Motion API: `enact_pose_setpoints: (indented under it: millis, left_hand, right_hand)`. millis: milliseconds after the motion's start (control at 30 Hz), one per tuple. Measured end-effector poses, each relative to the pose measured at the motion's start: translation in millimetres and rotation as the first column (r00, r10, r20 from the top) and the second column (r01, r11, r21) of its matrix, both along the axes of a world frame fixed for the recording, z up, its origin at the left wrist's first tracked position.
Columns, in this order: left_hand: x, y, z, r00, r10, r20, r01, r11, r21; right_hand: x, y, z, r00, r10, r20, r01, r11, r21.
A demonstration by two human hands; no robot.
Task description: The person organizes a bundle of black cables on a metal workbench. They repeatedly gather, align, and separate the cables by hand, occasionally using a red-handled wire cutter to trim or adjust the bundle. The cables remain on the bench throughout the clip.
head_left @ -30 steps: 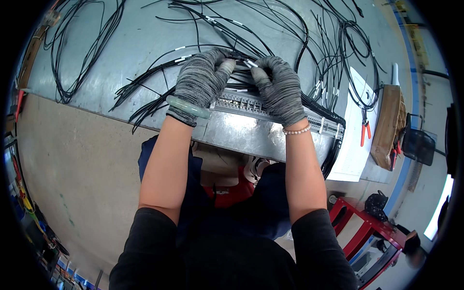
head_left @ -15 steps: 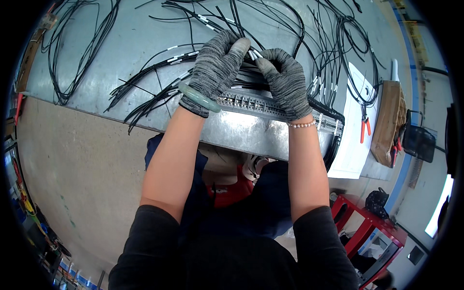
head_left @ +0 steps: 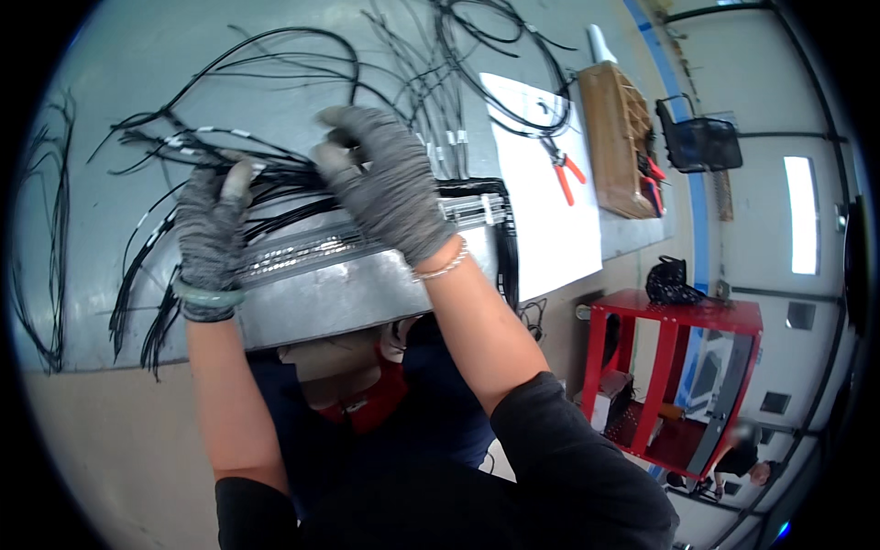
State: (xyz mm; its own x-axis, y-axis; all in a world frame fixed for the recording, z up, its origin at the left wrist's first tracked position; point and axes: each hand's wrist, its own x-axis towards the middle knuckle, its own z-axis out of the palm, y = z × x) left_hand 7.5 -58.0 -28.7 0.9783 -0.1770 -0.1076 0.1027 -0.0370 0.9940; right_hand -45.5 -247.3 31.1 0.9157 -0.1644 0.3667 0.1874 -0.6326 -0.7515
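Note:
My left hand (head_left: 211, 234), in a grey knit glove, is closed on black wires (head_left: 213, 158) with white marker sleeves. Its thumb presses toward the fingers, which partly hide the wire ends. My right hand (head_left: 387, 188), gloved alike, is curved beside the same bundle, thumb and fingers apart with a gap between them. It is slightly blurred, and I see nothing held in it. Below both hands a terminal block strip (head_left: 307, 255) lies along the table's near edge, partly covered by the right hand. More black wires run above the strip.
Loose cable bundles lie on the grey metal table (head_left: 302, 307), at the far left and far side. To the right are a white paper sheet (head_left: 550, 247), red-handled pliers (head_left: 564, 174) and a wooden box (head_left: 610, 137). A red cart (head_left: 678, 321) stands beyond the table's right.
The view has turned to the right. My hands, close together over white-sleeved wires before, are now farther apart. The right hand's fingers have come away from the wire ends.

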Motion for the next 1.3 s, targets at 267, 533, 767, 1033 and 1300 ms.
enact_pose_setpoints:
  millis: [267,533,767,1033,1300]
  left_hand:
    - [-7.4,-16.0,35.9,0.994,0.010,-0.113,-0.018,0.998,-0.064]
    - [-1.7,-6.9,25.8,0.932,0.031,0.361,-0.207,0.864,0.459]
    - [-1.2,-7.3,26.4,0.992,0.009,0.125,-0.064,0.891,0.450]
    - [-11.0,-19.8,17.5,0.958,0.091,0.271,-0.150,0.967,0.207]
    - [-13.6,-25.1,10.1,0.984,0.051,0.170,-0.024,0.987,-0.159]
  right_hand:
    - [-110.4,-277.6,-50.3,0.779,-0.623,0.074,0.494,0.536,-0.684]
    - [-133.6,-332.0,-80.5,0.442,-0.873,-0.206,0.206,0.322,-0.924]
    - [-148.6,-343.8,-50.2,0.477,-0.860,-0.182,0.352,0.377,-0.857]
    - [-156.2,-181.9,45.7,0.939,-0.339,0.060,0.178,0.627,0.758]
    - [-81.2,-54.0,70.9,0.892,0.396,-0.220,-0.073,0.605,0.793]
